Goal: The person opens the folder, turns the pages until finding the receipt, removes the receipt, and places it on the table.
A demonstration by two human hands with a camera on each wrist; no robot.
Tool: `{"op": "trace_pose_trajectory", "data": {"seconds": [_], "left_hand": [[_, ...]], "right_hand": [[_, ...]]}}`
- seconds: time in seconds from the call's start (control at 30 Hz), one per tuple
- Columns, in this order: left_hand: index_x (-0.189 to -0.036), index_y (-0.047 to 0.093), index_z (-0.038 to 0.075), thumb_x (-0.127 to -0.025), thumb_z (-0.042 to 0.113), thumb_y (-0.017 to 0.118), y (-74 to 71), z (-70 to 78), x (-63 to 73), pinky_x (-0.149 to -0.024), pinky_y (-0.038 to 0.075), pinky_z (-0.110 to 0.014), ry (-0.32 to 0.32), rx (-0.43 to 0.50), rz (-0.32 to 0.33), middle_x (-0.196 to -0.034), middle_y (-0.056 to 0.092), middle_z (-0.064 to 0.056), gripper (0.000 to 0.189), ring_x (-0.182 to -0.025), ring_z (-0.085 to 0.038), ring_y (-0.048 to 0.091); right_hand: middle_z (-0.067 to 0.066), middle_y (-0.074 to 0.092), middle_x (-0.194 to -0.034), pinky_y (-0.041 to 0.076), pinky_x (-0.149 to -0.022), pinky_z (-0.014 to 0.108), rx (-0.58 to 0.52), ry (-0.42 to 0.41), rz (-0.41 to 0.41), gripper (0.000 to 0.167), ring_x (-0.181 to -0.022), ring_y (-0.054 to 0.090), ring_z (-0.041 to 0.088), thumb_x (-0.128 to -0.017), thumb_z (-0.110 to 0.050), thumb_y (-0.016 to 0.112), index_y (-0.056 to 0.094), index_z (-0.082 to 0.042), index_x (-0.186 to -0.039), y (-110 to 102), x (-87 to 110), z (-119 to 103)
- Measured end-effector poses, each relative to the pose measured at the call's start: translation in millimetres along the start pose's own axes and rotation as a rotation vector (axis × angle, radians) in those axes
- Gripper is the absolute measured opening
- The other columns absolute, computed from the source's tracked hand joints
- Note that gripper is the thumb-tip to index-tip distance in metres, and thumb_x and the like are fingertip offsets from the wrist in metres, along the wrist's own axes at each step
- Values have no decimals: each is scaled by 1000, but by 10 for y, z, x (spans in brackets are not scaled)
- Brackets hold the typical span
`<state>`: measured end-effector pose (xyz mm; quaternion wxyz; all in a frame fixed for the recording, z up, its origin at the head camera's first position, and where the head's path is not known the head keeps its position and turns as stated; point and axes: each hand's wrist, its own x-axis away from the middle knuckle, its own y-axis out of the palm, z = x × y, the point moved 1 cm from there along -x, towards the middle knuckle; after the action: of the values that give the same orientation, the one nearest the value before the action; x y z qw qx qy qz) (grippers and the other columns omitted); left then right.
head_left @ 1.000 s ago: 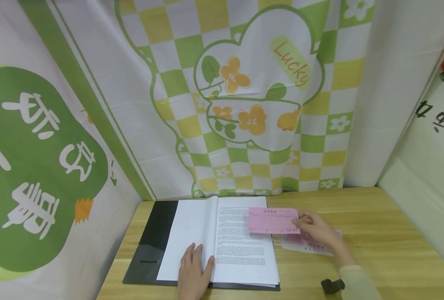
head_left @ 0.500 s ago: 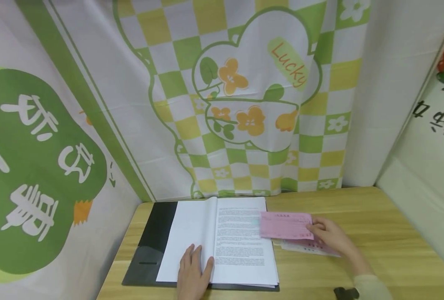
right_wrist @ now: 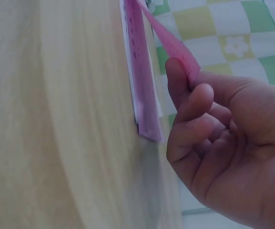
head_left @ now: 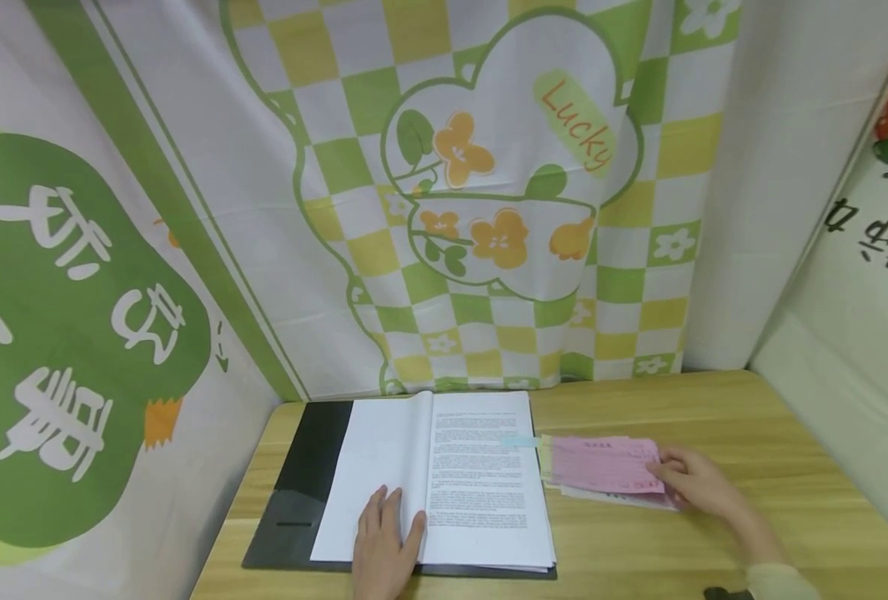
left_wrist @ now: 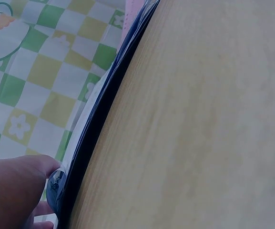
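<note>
An open folder (head_left: 297,467) with white printed pages (head_left: 481,483) lies on the table. My left hand (head_left: 387,546) rests on the lower part of the left page, fingers spread, thumb near the centre fold. In the right hand (head_left: 702,483) I pinch the right edge of a pink printed slip (head_left: 601,464) between thumb and finger, above other slips beside the folder. The right wrist view shows the pinched pink slip (right_wrist: 178,50) lifted at its edge, apart from another pink slip (right_wrist: 142,81) on the pile beneath.
A pale blue sticky tab (head_left: 520,442) juts from the right page's edge. Under the pink slip, a white slip (head_left: 616,497) and a yellowish strip (head_left: 544,461) show. Behind the wooden table (head_left: 789,467) hangs a green checked curtain (head_left: 489,317). A dark object (head_left: 727,593) sits by the right sleeve.
My right hand has moved right and slightly down with the pink slip, from over the right page to above the pile. The sticky tab is now uncovered. The left hand has stayed in place.
</note>
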<state>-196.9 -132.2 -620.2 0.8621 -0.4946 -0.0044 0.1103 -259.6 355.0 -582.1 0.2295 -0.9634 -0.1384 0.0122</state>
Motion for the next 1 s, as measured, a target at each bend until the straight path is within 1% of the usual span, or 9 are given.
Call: {"op": "trace_pose_trajectory", "data": {"seconds": [0.1,0.2,0.37,0.57,0.73,0.9,1.0], "left_hand": [[-146,57,4,-100,51,66,9,-7,-7,-118,36,-63,-7,-4,-6,-157,43,-23,66,-145,-45,41],[-146,57,5,-100,51,66,12,-6,-7,-119,36,-63,-12,-4,-8,-158,43,-23,66,-146,-45,40],[-145,58,5,-100,51,67,22,-10,-1,-117,38,-63,-1,-2,17,-156,44,-24,65,-144,-46,42],[-145,59,5,-100,51,66,24,-5,3,-117,38,-63,5,-1,24,-156,45,-24,65,-144,-46,42],[-145,58,5,-100,50,67,17,-2,13,-117,38,-63,-3,0,11,-157,44,-24,64,-145,-46,41],[-146,57,5,-100,50,66,4,6,8,-118,36,-63,-7,8,-2,-158,43,-24,65,-146,-46,40],[-145,58,5,-100,50,66,-2,9,1,-118,37,-64,-2,9,-2,-157,43,-24,64,-145,-47,40]], "right_hand": [[-2,57,-66,44,-45,22,-12,-2,-22,22,-51,48,4,-107,-5,57,58,16,-112,-36,36,39],[-1,58,-67,43,-43,21,-5,17,-29,26,-51,48,4,-108,-6,57,57,18,-117,-60,67,56],[3,58,-69,44,-41,23,-16,72,-29,36,-50,50,7,-107,-11,59,53,21,-124,-71,121,57],[7,59,-74,46,-42,24,-20,121,-10,48,-51,52,9,-108,-13,59,44,25,-134,-58,164,83],[8,58,-74,47,-41,24,-11,124,16,52,-49,51,9,-109,-12,57,38,27,-138,-46,193,120],[7,57,-75,47,-41,25,40,139,68,51,-49,51,10,-110,-17,57,40,23,-138,-56,207,150],[7,58,-74,47,-42,25,76,163,88,51,-49,51,10,-110,-20,57,42,20,-138,-64,204,152]]}}
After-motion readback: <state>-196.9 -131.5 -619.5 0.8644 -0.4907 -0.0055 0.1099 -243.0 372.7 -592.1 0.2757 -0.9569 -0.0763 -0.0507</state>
